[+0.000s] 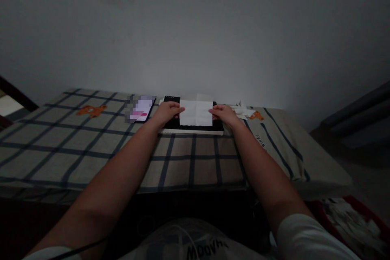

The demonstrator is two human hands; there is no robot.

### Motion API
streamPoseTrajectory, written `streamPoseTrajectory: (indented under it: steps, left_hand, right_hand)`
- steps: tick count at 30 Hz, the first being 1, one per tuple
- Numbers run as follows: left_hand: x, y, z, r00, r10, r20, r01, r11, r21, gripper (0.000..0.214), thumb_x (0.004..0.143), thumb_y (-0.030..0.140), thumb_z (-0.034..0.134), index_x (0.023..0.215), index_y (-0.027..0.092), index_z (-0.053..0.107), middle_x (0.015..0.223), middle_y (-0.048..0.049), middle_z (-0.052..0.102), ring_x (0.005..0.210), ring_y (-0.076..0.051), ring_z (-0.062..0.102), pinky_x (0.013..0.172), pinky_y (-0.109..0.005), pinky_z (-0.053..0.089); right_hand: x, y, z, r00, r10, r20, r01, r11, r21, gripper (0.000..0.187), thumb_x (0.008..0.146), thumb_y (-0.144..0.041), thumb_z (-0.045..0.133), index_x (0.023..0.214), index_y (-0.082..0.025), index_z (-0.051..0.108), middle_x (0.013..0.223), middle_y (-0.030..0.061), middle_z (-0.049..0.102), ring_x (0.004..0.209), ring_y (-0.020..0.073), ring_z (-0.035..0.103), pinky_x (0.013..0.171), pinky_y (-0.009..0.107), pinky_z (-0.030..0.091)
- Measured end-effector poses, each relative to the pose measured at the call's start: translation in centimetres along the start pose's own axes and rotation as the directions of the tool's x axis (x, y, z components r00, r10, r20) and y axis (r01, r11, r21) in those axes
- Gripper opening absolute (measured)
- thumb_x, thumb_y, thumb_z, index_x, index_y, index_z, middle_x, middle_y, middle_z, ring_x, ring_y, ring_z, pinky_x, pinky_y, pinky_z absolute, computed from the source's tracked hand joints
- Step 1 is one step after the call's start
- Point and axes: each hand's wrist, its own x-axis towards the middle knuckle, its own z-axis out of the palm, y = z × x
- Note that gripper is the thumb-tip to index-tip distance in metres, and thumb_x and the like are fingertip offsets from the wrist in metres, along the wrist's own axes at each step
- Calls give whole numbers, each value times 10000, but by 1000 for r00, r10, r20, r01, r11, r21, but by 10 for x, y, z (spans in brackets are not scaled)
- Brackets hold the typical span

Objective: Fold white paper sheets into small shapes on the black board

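A white sheet of paper [196, 113] with a crease down its middle is held over a black-covered book [201, 129]. My left hand [167, 112] pinches its left edge between thumb and fingers. At the opposite edge, my right hand [224, 114] pinches the paper the same way. The book lies flat beneath the paper and both hands. Just beyond my right hand rests a small pile of folded white paper pieces [242, 110].
A phone [142, 109] with a lit screen lies left of the book. The checked tablecloth [100, 138] covers the table, which stands against a grey wall [195, 28]. A red container [359, 223] holding crumpled pale scraps sits low at the right.
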Motion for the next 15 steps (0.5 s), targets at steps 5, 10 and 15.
streamPoseTrajectory:
  steps: [5, 10, 15]
  left_hand:
    - [-4, 8, -2, 999, 31, 27, -31, 999, -19, 184, 626, 299, 815, 707, 178, 702, 628, -18, 632, 561, -113, 542, 528, -231, 468]
    - [-5, 12, -2, 995, 27, 94, -16, 993, -118, 233, 600, 323, 820, 658, 177, 648, 630, 13, 585, 569, -90, 519, 536, -209, 465]
    - [-5, 14, -6, 993, -26, 112, 42, 990, -135, 174, 614, 293, 767, 684, 190, 646, 700, -4, 617, 622, -108, 552, 571, -223, 491]
  right_hand:
    - [-6, -7, 0, 1000, -8, 2, 8, 1000, 1, 99, 716, -207, 720, 692, -170, 632, 600, -32, 587, 522, 79, 506, 562, 238, 469]
    - [-5, -7, -3, 1000, 4, 23, -7, 991, 130, 117, 708, -191, 702, 807, -202, 641, 741, -12, 646, 649, 103, 590, 603, 226, 518]
    - [-5, -8, -5, 992, -16, 121, -10, 977, 212, 151, 689, -210, 712, 815, -204, 629, 769, -15, 639, 654, 98, 598, 634, 228, 538]
